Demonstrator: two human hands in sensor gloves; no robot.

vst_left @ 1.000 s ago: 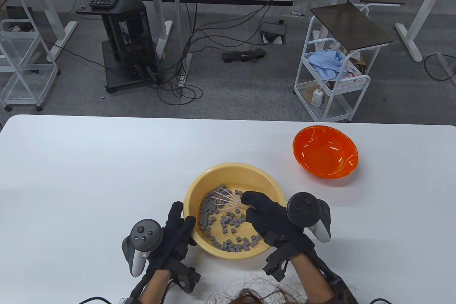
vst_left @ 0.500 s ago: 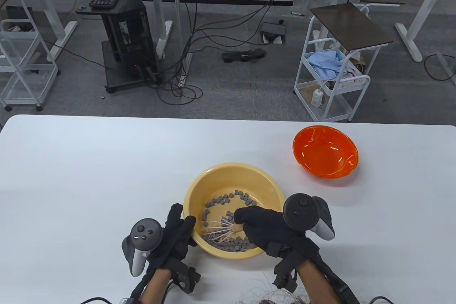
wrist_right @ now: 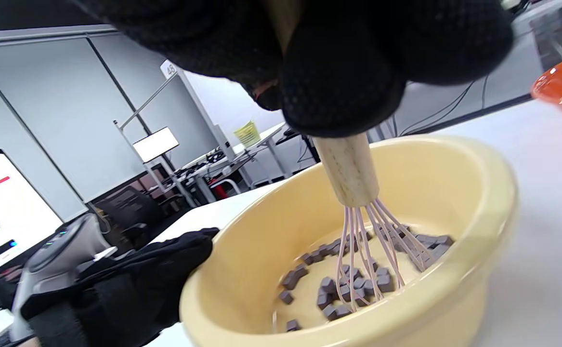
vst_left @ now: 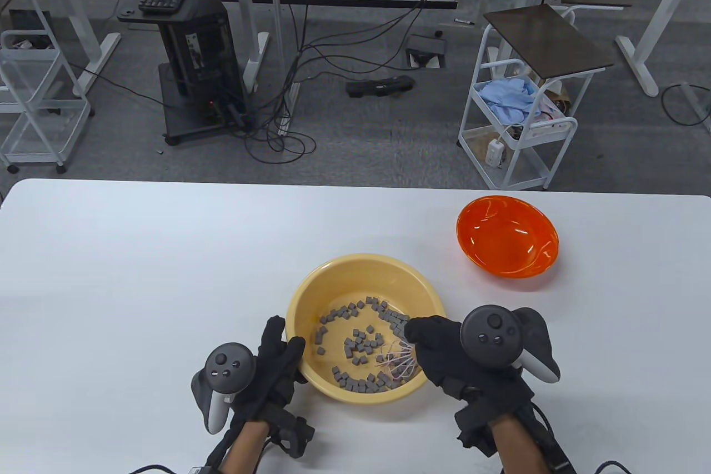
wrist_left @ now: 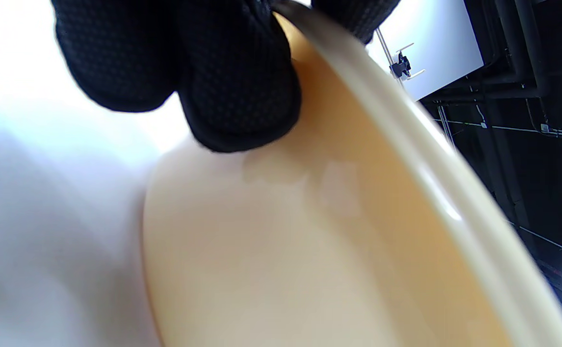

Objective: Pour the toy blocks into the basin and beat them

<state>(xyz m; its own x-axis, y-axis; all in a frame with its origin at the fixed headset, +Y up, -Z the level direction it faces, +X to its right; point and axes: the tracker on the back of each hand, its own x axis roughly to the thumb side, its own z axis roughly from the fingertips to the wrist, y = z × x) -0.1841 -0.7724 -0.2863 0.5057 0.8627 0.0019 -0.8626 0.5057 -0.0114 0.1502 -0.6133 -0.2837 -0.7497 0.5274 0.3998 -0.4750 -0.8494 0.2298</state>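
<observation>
A yellow basin (vst_left: 333, 274) stands on the white table near its front edge, with several small grey toy blocks (vst_left: 358, 345) spread over its bottom. My right hand (vst_left: 439, 349) grips the wooden handle of a whisk (wrist_right: 350, 176), whose pink wires (vst_left: 399, 363) stand among the blocks at the basin's near right side. My left hand (vst_left: 280, 360) holds the basin's left rim, thumb inside and fingers (wrist_left: 232, 91) on the outer wall (wrist_left: 309, 241).
An orange bowl (vst_left: 507, 243) sits empty at the back right of the table (vst_left: 139, 274). Beyond the table's far edge are a white cart, a keyboard stand and cables on the floor.
My right hand has swept the whisk from the basin's far left, round its near side, to the near right. The blocks were pushed around. The left hand stayed on the rim.
</observation>
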